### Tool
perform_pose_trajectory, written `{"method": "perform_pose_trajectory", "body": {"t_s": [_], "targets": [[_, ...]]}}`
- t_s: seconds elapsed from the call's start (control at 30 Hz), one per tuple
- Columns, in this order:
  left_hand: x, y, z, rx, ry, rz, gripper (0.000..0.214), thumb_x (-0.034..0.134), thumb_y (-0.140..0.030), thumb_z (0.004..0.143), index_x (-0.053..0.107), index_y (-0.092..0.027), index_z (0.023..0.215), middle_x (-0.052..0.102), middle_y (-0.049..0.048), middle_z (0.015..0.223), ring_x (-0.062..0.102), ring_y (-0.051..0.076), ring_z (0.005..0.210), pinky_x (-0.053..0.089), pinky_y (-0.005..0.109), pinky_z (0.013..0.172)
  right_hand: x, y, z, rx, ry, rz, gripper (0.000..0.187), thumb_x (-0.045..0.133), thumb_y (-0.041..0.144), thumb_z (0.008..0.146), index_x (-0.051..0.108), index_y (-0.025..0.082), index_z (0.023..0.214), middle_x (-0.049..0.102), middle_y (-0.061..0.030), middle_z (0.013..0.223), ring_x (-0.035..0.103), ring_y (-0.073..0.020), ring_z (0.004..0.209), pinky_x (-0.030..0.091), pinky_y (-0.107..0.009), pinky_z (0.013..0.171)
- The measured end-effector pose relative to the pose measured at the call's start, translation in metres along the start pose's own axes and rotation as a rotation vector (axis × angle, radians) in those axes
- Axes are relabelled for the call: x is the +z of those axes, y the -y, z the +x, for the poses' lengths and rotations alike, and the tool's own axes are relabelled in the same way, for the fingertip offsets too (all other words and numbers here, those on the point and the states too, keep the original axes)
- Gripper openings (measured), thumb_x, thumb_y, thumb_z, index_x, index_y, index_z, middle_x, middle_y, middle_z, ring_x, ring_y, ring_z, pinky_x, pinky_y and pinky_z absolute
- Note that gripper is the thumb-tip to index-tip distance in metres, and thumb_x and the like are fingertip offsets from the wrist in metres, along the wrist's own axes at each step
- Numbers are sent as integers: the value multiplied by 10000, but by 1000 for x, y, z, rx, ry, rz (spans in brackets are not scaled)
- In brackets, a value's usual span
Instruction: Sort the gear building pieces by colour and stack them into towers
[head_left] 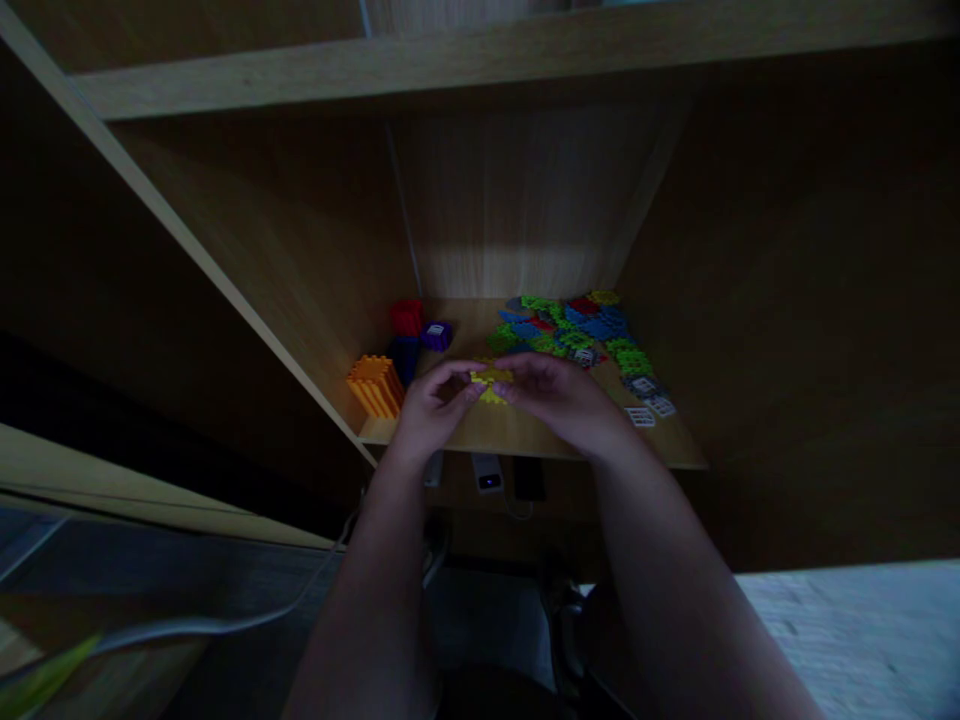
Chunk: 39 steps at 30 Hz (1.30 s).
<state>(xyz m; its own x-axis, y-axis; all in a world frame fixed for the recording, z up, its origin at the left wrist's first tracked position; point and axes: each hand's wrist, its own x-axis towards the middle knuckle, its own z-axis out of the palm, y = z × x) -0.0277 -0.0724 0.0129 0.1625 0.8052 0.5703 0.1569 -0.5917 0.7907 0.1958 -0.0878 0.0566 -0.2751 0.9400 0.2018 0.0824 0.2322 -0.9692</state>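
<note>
Above the front of a wooden shelf, a yellow notched plastic building piece (pixel 491 382) is pinched between my two hands. My left hand (pixel 439 400) grips its left side with thumb and fingers, and my right hand (pixel 551 392) holds the right side the same way. Left of my hands stands an orange stack of notched pieces (pixel 375 385). Behind it are a red stack (pixel 407 317), a dark blue stack (pixel 405 358) and a purple stack (pixel 436 336). A loose pile of green, blue, red and yellow pieces (pixel 574 325) lies beyond my right hand.
White printed cards (pixel 640 416) lie at the shelf's right front. Below the shelf edge (pixel 480 445) are a white device with a small lit display (pixel 487 473) and a dark flat object (pixel 529 480). Side panels and an upper shelf (pixel 450 62) enclose the space; a cable (pixel 247 620) runs at lower left.
</note>
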Motion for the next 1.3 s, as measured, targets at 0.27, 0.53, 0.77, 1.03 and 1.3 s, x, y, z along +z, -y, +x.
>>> {"method": "perform_pose_trajectory", "body": {"t_s": [0.27, 0.53, 0.77, 1.03, 1.3], "targets": [[1, 8, -1, -36, -24, -85, 375, 871, -391, 939, 775, -251, 1273, 789, 78, 1143, 721, 215, 1013, 578, 327, 906, 3, 4, -2, -169, 59, -197, 210, 697, 467, 1026, 748, 266, 1056, 804, -24, 1043, 721, -215, 961, 538, -362, 876], [1, 2, -2, -8, -100, -3, 193, 882, -329, 910, 799, -229, 1053, 761, 26, 923, 676, 165, 824, 532, 275, 780, 5, 2, -2, -177, 40, -209, 240, 618, 485, 1077, 732, 276, 1108, 776, -34, 1039, 709, -223, 949, 546, -368, 862], [5, -7, -2, 62, -150, 166, 118, 867, -317, 912, 825, -232, 981, 767, -3, 830, 666, 146, 731, 533, 267, 717, 10, 8, -3, -240, -71, -473, 320, 741, 581, 1010, 801, 292, 1133, 777, -72, 1103, 699, -247, 910, 548, -401, 821], [8, -8, -4, 62, -145, 80, 234, 868, -343, 924, 812, -236, 1124, 773, 0, 861, 663, 135, 740, 534, 257, 713, 10, 2, -3, -139, -29, -282, 256, 759, 529, 1003, 795, 307, 1126, 834, -44, 1142, 764, -250, 980, 586, -396, 876], [7, -6, -1, 22, -130, 11, 290, 870, -382, 929, 796, -228, 1163, 751, 2, 856, 656, 132, 741, 529, 261, 721, 7, 3, -3, -89, 44, -23, 278, 801, 511, 944, 763, 296, 1115, 821, -42, 1169, 765, -243, 1078, 606, -398, 955]]}}
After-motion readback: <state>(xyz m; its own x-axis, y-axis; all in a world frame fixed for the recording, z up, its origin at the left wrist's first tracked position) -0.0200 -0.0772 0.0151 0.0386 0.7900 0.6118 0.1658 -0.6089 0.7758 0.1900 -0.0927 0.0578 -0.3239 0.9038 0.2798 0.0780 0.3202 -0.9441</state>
